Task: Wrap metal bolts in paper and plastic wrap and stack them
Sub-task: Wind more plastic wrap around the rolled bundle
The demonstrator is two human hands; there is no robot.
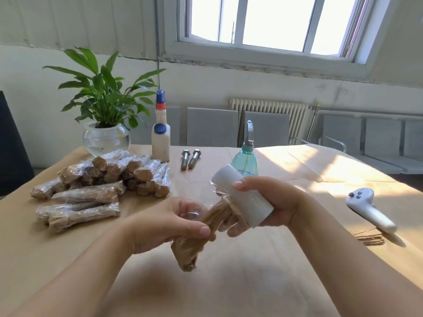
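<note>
Fingers (203,231) of left hand (169,223): curled and pinched around the paper-wrapped bolt (201,229), thumb on top at mid-length. Fingers (239,184) of right hand (274,202): curled around the plastic wrap roll (240,197), thumb pressed on its upper face. Both held in the air above the paper-covered table (229,282), close to the body, roll just beyond the upper end of the bolt. Clear film (219,193) stretched from roll to bolt, apparently over the upper end only; lower end hanging down, seemingly still bare paper.

Handling, as judged: bolt heavy for its size and rigid inside a soft, crumpling paper skin; likely to slide out lengthwise if tilted steeply. Best grip at the middle, across the shaft, firm enough to stop rotation. Film light, clingy, easily torn or bunched; steady tension needed. Roll light and stiff; grip around the body, with room left to turn.

Further out, to the left: stack of wrapped bolts (103,181), film-covered surfaces probably slippery, round shapes prone to rolling; flat, parallel placement advised. To the right: white controller (370,209) on the table. Beyond: two bare bolts (191,159) lying side by side, a teal spray bottle (245,161), a white bottle (161,133) with blue cap, a potted plant (105,110) in a glass bowl. Farthest: radiator (270,110) and window (263,24).
</note>
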